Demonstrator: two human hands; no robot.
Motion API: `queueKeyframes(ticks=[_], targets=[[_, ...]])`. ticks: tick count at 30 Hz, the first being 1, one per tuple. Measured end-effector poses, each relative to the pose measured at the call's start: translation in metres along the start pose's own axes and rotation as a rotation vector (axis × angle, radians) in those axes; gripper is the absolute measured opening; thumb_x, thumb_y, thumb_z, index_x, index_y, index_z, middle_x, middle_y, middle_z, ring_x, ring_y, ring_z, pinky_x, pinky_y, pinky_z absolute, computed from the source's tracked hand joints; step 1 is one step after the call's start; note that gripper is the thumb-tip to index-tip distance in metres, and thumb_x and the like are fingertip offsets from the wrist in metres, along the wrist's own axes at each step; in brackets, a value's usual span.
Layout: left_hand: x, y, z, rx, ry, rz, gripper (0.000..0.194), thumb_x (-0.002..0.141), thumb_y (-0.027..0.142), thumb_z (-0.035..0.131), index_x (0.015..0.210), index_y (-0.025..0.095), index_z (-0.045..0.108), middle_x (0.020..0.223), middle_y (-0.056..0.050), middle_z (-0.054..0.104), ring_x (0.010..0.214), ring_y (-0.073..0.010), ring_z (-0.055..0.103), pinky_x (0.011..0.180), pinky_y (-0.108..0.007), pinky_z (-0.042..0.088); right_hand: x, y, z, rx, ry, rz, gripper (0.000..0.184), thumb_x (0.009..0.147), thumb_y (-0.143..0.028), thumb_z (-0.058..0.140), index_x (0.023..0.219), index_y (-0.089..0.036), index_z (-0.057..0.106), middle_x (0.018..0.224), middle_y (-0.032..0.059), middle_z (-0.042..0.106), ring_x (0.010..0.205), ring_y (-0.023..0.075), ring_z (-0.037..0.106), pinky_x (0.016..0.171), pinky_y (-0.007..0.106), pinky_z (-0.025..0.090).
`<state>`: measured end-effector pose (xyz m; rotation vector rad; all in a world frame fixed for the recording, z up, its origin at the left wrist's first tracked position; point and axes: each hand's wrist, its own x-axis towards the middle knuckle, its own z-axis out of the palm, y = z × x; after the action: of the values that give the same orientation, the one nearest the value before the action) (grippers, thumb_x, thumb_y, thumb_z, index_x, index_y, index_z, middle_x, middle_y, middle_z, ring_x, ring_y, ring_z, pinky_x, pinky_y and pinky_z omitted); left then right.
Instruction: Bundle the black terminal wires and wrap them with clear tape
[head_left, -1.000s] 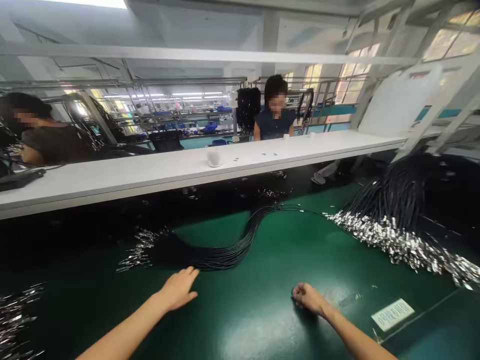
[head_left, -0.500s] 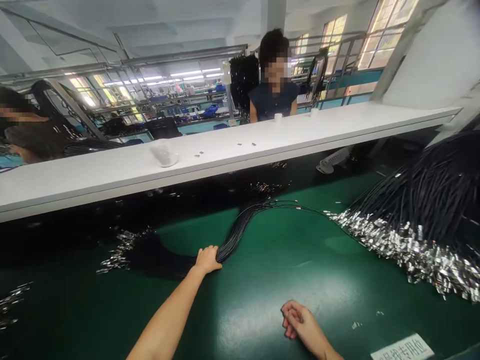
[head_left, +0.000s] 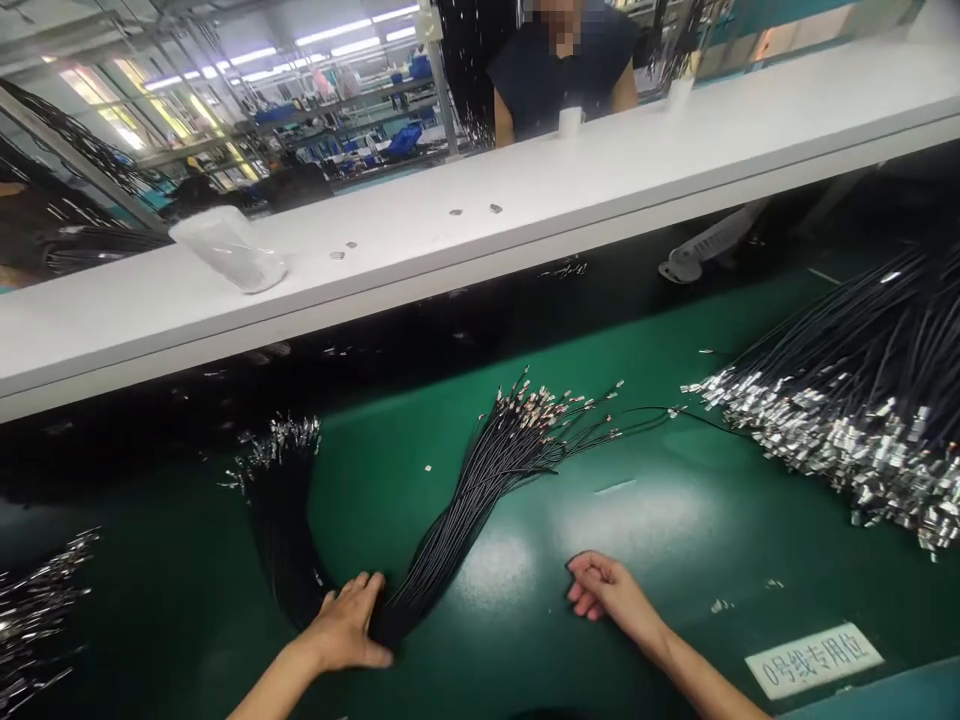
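Note:
A bundle of thin black wires (head_left: 465, 500) with metal terminals at both ends lies bent in a V on the green mat (head_left: 645, 520). My left hand (head_left: 349, 625) presses on the bend of the bundle, fingers curled over the wires. My right hand (head_left: 604, 590) rests on the mat to the right, fingers loosely curled, with nothing visible in them. One terminal end (head_left: 551, 405) fans out toward the far right, the other terminal end (head_left: 277, 445) points up at the left.
A large heap of black wires with silver terminals (head_left: 847, 420) fills the right side. More terminals (head_left: 37, 600) lie at the left edge. A white shelf (head_left: 465, 240) with a plastic cup (head_left: 229, 250) crosses above. A person (head_left: 559, 70) sits opposite. A white label (head_left: 814, 660) lies near right.
My left hand has dragged the bundle toward me, folding it into a V, so its far terminals came out from under the shelf. The view tilted down. My right hand barely moved.

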<state>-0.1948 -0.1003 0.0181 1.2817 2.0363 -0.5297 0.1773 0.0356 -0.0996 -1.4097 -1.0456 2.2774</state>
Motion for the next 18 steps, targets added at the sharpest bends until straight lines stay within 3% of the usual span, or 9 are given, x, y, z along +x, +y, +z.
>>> queueKeyframes(ticks=[2, 5, 7, 9, 12, 14, 18], targets=[[0.015, 0.034, -0.017, -0.097, 0.059, 0.119, 0.089, 0.06, 0.052, 0.073, 0.137, 0.018, 0.048, 0.142, -0.018, 0.049, 0.133, -0.039, 0.044, 0.108, -0.055, 0.037, 0.002, -0.003, 0.0, -0.014, 0.019, 0.045, 0.069, 0.05, -0.074, 0.073, 0.085, -0.018, 0.056, 0.063, 0.0038, 0.067, 0.052, 0.0163, 0.063, 0.048, 0.025, 0.042], [0.046, 0.097, -0.035, -0.222, 0.382, 0.365, 0.061, 0.083, 0.047, 0.057, 0.137, 0.02, 0.045, 0.138, -0.013, 0.051, 0.127, -0.0292, 0.049, 0.108, -0.045, 0.04, 0.002, -0.006, -0.001, 0.008, -0.005, 0.046, 0.067, 0.053, -0.073, 0.073, 0.086, -0.018, 0.055, 0.064, 0.0035, 0.068, 0.053, 0.0154, 0.064, 0.049, 0.024, 0.042], [0.068, 0.132, -0.04, -0.252, 0.534, 0.409, 0.05, 0.088, 0.038, 0.054, 0.135, 0.022, 0.046, 0.133, -0.011, 0.053, 0.125, -0.0281, 0.049, 0.107, -0.043, 0.04, 0.0, -0.007, -0.002, 0.027, -0.021, 0.028, 0.067, 0.054, -0.074, 0.073, 0.086, -0.019, 0.055, 0.066, 0.0037, 0.069, 0.054, 0.0155, 0.064, 0.05, 0.025, 0.043], [0.088, 0.155, -0.041, -0.268, 0.609, 0.356, 0.051, 0.087, 0.033, 0.056, 0.136, 0.022, 0.045, 0.128, -0.012, 0.054, 0.122, -0.0294, 0.051, 0.103, -0.044, 0.042, -0.002, -0.006, -0.003, 0.039, -0.021, 0.015, 0.067, 0.054, -0.074, 0.073, 0.087, -0.018, 0.056, 0.067, 0.0041, 0.069, 0.055, 0.0161, 0.064, 0.051, 0.025, 0.044], [0.109, 0.167, -0.04, -0.367, 0.652, 0.172, 0.073, 0.08, 0.041, 0.066, 0.141, 0.015, 0.037, 0.124, -0.016, 0.051, 0.112, -0.0308, 0.057, 0.094, -0.044, 0.048, -0.003, -0.004, -0.004, 0.053, -0.009, 0.005, 0.067, 0.055, -0.075, 0.073, 0.088, -0.018, 0.057, 0.067, 0.0046, 0.069, 0.056, 0.0166, 0.065, 0.052, 0.026, 0.046], [0.118, 0.164, -0.041, -0.451, 0.628, 0.093, 0.079, 0.074, 0.048, 0.071, 0.136, 0.01, 0.041, 0.115, -0.016, 0.054, 0.104, -0.0298, 0.06, 0.088, -0.041, 0.049, -0.003, -0.002, -0.005, 0.06, -0.007, 0.004, 0.067, 0.056, -0.074, 0.073, 0.088, -0.018, 0.057, 0.067, 0.0045, 0.069, 0.056, 0.0165, 0.065, 0.052, 0.026, 0.046], [0.113, 0.161, -0.039, -0.601, 0.514, 0.155, 0.041, 0.079, 0.04, 0.064, 0.11, 0.012, 0.059, 0.075, -0.002, 0.058, 0.073, -0.0192, 0.059, 0.069, -0.031, 0.047, -0.003, -0.004, -0.006, 0.064, -0.027, 0.035, 0.066, 0.056, -0.073, 0.074, 0.089, -0.018, 0.057, 0.067, 0.0043, 0.07, 0.055, 0.0157, 0.065, 0.051, 0.025, 0.046]])
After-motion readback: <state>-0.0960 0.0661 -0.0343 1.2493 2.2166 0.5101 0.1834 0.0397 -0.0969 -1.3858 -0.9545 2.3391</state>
